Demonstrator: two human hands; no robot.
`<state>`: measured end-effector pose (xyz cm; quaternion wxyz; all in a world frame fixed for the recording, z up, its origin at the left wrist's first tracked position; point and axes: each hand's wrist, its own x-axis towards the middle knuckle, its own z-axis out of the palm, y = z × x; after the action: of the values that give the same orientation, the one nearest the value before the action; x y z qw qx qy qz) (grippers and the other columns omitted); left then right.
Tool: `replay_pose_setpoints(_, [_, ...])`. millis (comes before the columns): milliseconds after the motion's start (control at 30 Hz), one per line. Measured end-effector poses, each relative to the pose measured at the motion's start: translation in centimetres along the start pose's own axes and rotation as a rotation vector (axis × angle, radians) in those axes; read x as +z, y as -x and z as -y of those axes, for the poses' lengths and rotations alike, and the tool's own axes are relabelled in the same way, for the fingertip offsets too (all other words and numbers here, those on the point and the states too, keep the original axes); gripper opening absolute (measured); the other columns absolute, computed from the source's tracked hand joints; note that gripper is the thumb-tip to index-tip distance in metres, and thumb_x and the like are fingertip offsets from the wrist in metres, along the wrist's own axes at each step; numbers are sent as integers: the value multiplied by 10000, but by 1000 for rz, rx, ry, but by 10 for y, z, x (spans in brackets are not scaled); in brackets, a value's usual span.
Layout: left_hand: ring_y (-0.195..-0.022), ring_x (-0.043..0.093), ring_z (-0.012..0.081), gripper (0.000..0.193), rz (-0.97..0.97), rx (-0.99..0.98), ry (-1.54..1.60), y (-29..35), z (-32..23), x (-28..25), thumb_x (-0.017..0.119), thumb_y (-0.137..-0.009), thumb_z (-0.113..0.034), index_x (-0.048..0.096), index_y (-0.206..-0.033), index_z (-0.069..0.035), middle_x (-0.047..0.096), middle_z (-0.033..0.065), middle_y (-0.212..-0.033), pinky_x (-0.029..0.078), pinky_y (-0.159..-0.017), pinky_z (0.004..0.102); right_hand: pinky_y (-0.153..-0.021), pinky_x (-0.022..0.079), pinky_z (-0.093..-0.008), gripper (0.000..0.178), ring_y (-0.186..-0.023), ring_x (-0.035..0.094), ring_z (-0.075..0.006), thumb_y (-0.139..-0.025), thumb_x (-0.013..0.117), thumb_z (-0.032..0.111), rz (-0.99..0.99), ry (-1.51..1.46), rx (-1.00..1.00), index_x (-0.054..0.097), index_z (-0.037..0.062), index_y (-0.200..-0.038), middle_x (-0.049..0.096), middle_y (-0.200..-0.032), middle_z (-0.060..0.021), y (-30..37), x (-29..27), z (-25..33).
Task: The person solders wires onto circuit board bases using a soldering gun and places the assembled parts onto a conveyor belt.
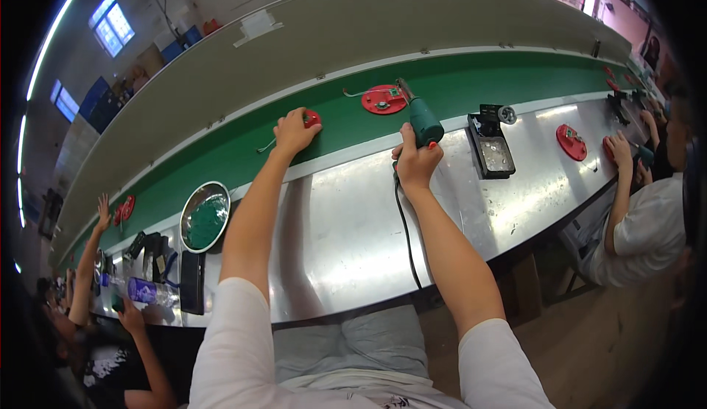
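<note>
My left hand (294,133) reaches onto the green belt (339,125), its fingers closed round a red round part (312,119). Most of that part is covered by the hand, and a short wire (266,146) sticks out beside it. My right hand (417,160) grips a dark green soldering gun (423,122), whose metal barrel points away from me. Its tip is over the right edge of a red disc (379,107) lying on the belt. That disc carries a small circuit board and a pale wire trailing left.
A black soldering stand (479,147) with a solder reel is right of my right hand. Left are a metal bowl (189,241), a black case (192,284) and a bottle (147,291). Another red disc (571,142) lies rightward. Co-workers sit both sides; a black cord (403,225) crosses the steel table.
</note>
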<state>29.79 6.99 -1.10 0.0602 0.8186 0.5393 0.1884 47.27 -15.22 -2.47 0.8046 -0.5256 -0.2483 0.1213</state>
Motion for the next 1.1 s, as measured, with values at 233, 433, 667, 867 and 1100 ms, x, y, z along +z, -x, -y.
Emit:
replay_pose_setpoints(233, [-961,663,307,427,34,611,411,63,-3,-76,802,-782,-288,713,-1128,-55,685,159,-1066,549,-830,375,-417,421,-275,208,-451,585,-138,-924,682,197,-2,-153,-13,660,-9,-907,653,-680,-72,8,12,0])
replay_pose_setpoints(433, [-1054,621,343,449,217,726,79,180,27,-103,767,-791,-291,687,-1186,-95,660,172,-1148,524,-903,426,-426,455,-320,245,-465,593,-186,-947,643,185,79,-61,-24,625,-59,-933,686,-848,-119,6,10,-3])
replay_pose_setpoints(667, [-1072,594,333,279,-331,457,277,207,104,-139,692,-861,-162,713,-1123,-66,692,126,-1103,475,-952,428,-416,454,-311,247,-453,585,-189,-954,615,201,93,46,-79,631,-32,-873,667,-793,-103,10,12,-1])
replay_pose_setpoints(867, [-1048,616,353,221,-26,-82,-91,197,212,-148,627,-774,2,749,-948,-58,685,144,-1041,498,-939,435,-407,466,-307,260,-471,573,-170,-976,597,229,139,115,-69,625,-29,-953,684,-828,-124,5,14,-11])
replay_pose_setpoints(1100, [-921,656,348,78,-75,12,116,188,237,-140,671,-776,-66,710,-842,-50,680,158,-885,529,-824,432,-390,449,-305,203,-459,568,-176,-957,593,174,130,89,-58,602,-27,-980,676,-836,-124,9,13,-4])
